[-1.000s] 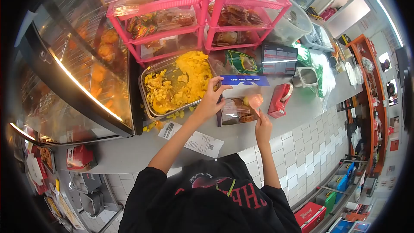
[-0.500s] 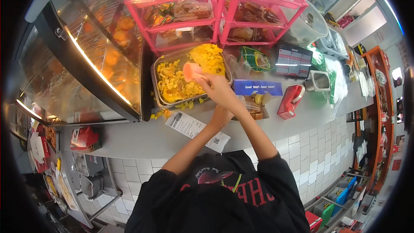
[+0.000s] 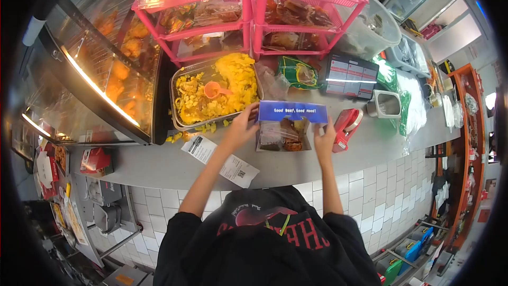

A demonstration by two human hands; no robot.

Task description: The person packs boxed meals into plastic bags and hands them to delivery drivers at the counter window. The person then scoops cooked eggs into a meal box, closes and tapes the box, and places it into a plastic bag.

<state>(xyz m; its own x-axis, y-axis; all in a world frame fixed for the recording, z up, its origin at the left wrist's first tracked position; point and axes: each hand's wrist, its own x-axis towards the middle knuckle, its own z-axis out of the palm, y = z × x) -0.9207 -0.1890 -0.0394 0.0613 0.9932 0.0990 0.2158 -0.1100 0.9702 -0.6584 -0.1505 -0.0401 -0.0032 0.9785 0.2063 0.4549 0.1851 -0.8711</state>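
A takeaway box (image 3: 284, 144) with its blue printed lid (image 3: 293, 111) raised stands on the counter, brown food and a clear packet inside. My left hand (image 3: 242, 128) grips the box at its left side, fingers by the lid's edge. On the opposite side, my right hand (image 3: 324, 136) holds the lid's right edge between bent fingers. To the left, a metal tray (image 3: 178, 122) contains chopped yellow food (image 3: 239, 77). An orange scoop (image 3: 212, 90) rests in that food. A printed receipt (image 3: 219, 160) lies just below my left hand.
A red tape dispenser (image 3: 346, 128) sits right of the box. Behind are pink racks (image 3: 253, 21) of packets, a tablet (image 3: 350, 76) and a metal container (image 3: 384, 104). A heated glass cabinet (image 3: 95, 85) borders the left. Yellow bits lie below the tray.
My right hand has let go of the orange scoop, leaving it in the tray, and moved right to the box. My left hand has come out from under my right arm to the box's left side.
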